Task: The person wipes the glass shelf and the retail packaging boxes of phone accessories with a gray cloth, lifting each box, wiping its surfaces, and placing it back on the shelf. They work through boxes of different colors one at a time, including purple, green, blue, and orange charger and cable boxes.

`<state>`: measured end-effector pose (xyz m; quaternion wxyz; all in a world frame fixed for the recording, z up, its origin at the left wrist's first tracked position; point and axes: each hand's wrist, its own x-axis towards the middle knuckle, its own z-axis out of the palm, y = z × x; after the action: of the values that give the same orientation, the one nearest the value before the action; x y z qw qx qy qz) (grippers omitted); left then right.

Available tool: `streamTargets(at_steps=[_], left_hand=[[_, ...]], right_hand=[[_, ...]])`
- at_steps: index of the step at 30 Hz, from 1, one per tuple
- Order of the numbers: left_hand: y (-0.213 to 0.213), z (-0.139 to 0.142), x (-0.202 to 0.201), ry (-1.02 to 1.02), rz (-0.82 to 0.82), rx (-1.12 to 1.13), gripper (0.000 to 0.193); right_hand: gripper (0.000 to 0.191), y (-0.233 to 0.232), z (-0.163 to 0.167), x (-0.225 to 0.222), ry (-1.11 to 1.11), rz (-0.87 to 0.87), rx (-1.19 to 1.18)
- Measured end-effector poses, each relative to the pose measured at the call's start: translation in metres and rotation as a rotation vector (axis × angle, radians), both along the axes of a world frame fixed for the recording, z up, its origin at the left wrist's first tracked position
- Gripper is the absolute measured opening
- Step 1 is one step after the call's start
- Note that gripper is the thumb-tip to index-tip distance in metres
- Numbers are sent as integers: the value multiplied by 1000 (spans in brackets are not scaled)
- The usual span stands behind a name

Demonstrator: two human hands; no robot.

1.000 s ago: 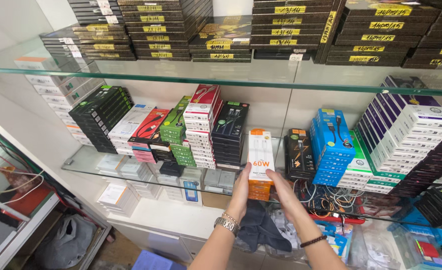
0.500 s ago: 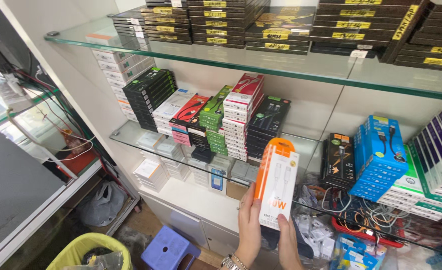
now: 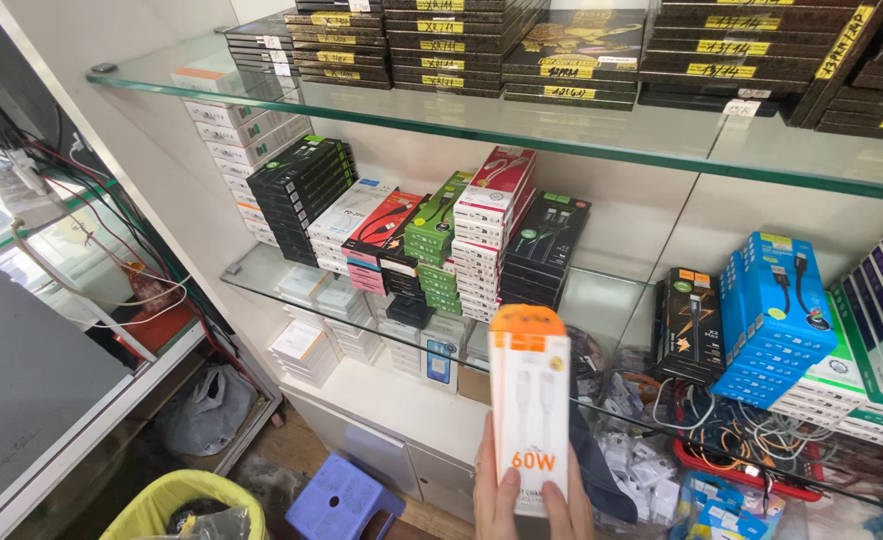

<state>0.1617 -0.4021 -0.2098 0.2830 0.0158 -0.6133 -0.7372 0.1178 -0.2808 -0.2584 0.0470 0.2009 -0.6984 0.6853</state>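
Plainly, the left hand [image 3: 490, 492] is closed around the bottom of a white and orange cable box [image 3: 530, 400], holding it upright in front of the glass shelf [image 3: 602, 300] of stacked boxes, while whether the fingers at its right edge belong to the right hand cannot be told.

Location: a phone-accessory shop; glass shelves [image 3: 602, 150] are carrying stacked boxed cables [image 3: 492, 225], with loose cables [image 3: 722, 420] lying beneath.
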Motion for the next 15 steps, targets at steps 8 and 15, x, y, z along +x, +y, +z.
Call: streamTargets(at_steps=[8,15], left_hand=[[-43,61,-89,-164,297,410,75],[-85,84,-177,-308,279,699,96]], right_hand=[[65,-93,161,-145,-123,553,306],[56,-125,148,-168,-196,43,446]])
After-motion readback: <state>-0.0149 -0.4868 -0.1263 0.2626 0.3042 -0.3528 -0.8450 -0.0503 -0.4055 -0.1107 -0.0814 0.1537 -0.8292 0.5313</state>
